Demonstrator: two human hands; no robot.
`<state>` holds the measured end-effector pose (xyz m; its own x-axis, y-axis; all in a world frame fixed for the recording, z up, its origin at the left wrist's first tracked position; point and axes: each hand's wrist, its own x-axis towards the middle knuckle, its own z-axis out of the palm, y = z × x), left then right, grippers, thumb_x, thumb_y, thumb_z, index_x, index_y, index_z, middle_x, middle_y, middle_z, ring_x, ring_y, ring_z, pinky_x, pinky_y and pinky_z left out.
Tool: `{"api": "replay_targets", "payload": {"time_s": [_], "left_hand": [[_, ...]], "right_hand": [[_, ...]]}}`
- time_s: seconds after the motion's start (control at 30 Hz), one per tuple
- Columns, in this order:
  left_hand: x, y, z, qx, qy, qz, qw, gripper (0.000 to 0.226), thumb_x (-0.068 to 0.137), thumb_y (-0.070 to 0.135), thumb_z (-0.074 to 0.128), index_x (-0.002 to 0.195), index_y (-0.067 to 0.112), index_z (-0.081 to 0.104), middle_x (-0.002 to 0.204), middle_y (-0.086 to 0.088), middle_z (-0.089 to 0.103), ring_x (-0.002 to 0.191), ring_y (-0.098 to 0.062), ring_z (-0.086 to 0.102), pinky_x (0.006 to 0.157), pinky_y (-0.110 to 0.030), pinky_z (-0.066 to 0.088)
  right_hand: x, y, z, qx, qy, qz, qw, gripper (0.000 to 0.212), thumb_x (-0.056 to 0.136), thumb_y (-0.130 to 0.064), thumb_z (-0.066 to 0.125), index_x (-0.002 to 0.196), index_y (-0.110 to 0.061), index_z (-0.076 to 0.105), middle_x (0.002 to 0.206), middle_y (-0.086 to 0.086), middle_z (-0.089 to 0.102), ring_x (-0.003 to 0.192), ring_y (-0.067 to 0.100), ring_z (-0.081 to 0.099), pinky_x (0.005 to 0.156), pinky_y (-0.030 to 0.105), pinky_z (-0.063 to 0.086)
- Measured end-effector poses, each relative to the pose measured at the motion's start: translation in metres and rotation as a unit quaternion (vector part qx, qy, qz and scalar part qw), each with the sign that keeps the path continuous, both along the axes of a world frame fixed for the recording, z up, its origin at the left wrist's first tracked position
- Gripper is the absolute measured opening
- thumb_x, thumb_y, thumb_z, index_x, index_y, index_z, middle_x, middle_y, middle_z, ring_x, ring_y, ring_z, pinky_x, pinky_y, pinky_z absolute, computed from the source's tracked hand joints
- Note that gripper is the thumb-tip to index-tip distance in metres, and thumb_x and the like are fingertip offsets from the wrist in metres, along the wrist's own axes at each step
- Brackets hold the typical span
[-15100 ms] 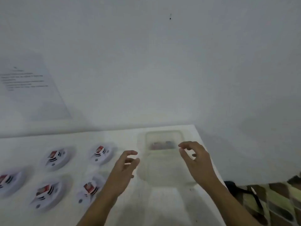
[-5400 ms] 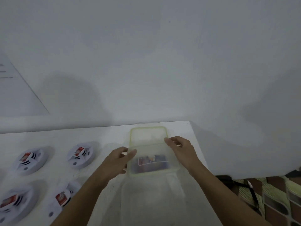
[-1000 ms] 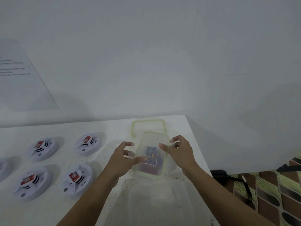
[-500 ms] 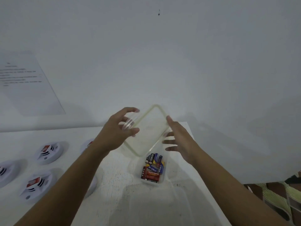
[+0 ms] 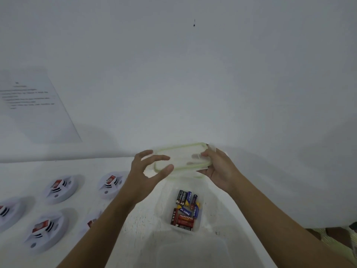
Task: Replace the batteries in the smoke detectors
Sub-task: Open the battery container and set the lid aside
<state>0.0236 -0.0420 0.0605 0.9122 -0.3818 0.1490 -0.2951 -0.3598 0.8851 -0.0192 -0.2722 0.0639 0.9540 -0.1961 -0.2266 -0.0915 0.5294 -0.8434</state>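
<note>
My right grip [image 5: 218, 167] pinches the lid [image 5: 181, 157] beyond the batteries [image 5: 185, 210]; my left grip [image 5: 143, 176], spread, flanks its left end.

we see a lid [image 5: 181, 158] of cloudy, translucent plastic with a pale green rim. at six o'clock from it, a clear smooth plastic box [image 5: 171, 190] holds batteries [image 5: 184, 211] in glossy printed wrap. at eight o'clock, the smoke detectors [image 5: 61, 188] look like matt white plastic. the table [image 5: 143, 219] looks rough and speckled.

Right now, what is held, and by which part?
The right hand grips the green-rimmed lid by its right end. The left hand, spread at the left end, grips nothing.
</note>
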Motion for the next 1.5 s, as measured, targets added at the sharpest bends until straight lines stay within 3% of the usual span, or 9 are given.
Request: {"api": "replay_targets", "payload": {"time_s": [0.17,0.27,0.37,0.7,0.8,0.93,1.13,1.27,1.5], "left_hand": [[0.041,-0.013,-0.027,-0.131,0.179,0.077,0.972,0.019,0.087,0.018,0.077,0.103,0.028,0.072,0.132,-0.009,0.056,0.118,-0.029,0.060,0.094,-0.043,0.055],[0.065,-0.026,-0.037,-0.114,0.156,0.076,0.978,0.032,0.082,0.003,0.080,0.108,0.019,0.072,0.125,-0.009,0.060,0.105,-0.025,0.066,0.091,-0.040,0.058],[0.084,-0.039,-0.042,-0.063,0.138,0.088,0.984,0.034,0.078,0.007,0.084,0.106,0.021,0.072,0.119,-0.003,0.064,0.089,-0.019,0.067,0.089,-0.043,0.060],[0.099,-0.043,-0.080,0.110,0.084,0.088,0.986,0.036,0.075,0.025,0.088,0.106,0.023,0.070,0.114,0.001,0.063,0.075,-0.015,0.063,0.063,-0.021,0.045],[0.094,-0.043,-0.087,0.162,0.069,0.065,0.982,0.041,0.075,0.024,0.088,0.110,0.022,0.067,0.120,0.000,0.059,0.078,-0.016,0.063,0.073,-0.023,0.046],[0.087,-0.043,-0.093,0.222,0.066,0.053,0.971,0.041,0.079,0.028,0.084,0.115,0.022,0.066,0.130,-0.004,0.054,0.110,-0.023,0.059,0.091,-0.024,0.041],[0.076,-0.036,-0.083,0.230,0.021,0.043,0.972,0.039,0.081,0.032,0.082,0.116,0.022,0.066,0.131,-0.005,0.046,0.104,-0.008,0.042,0.091,-0.019,0.031],[0.065,-0.023,-0.069,0.216,0.021,0.045,0.975,0.028,0.085,0.040,0.076,0.109,0.028,0.066,0.125,-0.004,0.049,0.091,-0.017,0.057,0.089,-0.027,0.043],[-0.006,0.011,-0.055,0.221,0.116,-0.058,0.967,0.025,0.089,0.063,0.059,0.101,0.041,0.064,0.097,0.010,0.072,0.070,-0.007,0.072,0.070,-0.024,0.054]], "right_hand": [[0.021,-0.008,-0.016,-0.094,-0.003,-0.027,0.995,0.023,0.093,0.005,0.060,0.113,-0.007,0.056,0.095,0.011,0.055,0.089,0.044,0.075,0.072,0.042,0.055],[0.038,-0.016,-0.033,-0.245,0.034,-0.106,0.963,0.045,0.093,-0.005,0.067,0.131,-0.020,0.048,0.094,0.016,0.065,0.080,0.027,0.073,0.074,0.038,0.052],[0.052,-0.023,-0.047,-0.372,0.062,-0.141,0.915,0.042,0.094,-0.015,0.067,0.128,-0.021,0.043,0.082,0.008,0.053,0.076,0.020,0.051,0.066,0.027,0.043],[0.069,-0.035,-0.095,-0.527,0.128,-0.078,0.836,0.040,0.083,-0.008,0.077,0.121,-0.010,0.066,0.122,0.005,0.066,0.095,0.015,0.053,0.094,0.030,0.047],[0.066,-0.035,-0.100,-0.545,0.137,-0.058,0.825,0.044,0.084,-0.006,0.075,0.127,-0.011,0.065,0.128,0.008,0.060,0.111,0.021,0.056,0.098,0.028,0.043],[0.064,-0.033,-0.104,-0.554,0.140,-0.060,0.818,0.044,0.082,-0.009,0.078,0.124,-0.015,0.068,0.132,0.013,0.051,0.120,0.032,0.054,0.106,0.040,0.045],[0.049,-0.029,-0.096,-0.548,0.107,-0.077,0.826,0.028,0.090,-0.019,0.073,0.118,-0.021,0.069,0.130,0.009,0.054,0.119,0.026,0.055,0.099,0.031,0.044],[0.026,-0.016,-0.086,-0.546,0.051,-0.104,0.829,0.008,0.093,-0.024,0.069,0.100,-0.029,0.067,0.118,0.002,0.059,0.112,0.021,0.054,0.094,0.029,0.041],[-0.012,-0.003,-0.082,-0.574,0.038,0.033,0.818,0.022,0.099,-0.021,0.061,0.121,-0.021,0.065,0.105,-0.001,0.062,0.083,0.008,0.058,0.070,0.012,0.041]]}}
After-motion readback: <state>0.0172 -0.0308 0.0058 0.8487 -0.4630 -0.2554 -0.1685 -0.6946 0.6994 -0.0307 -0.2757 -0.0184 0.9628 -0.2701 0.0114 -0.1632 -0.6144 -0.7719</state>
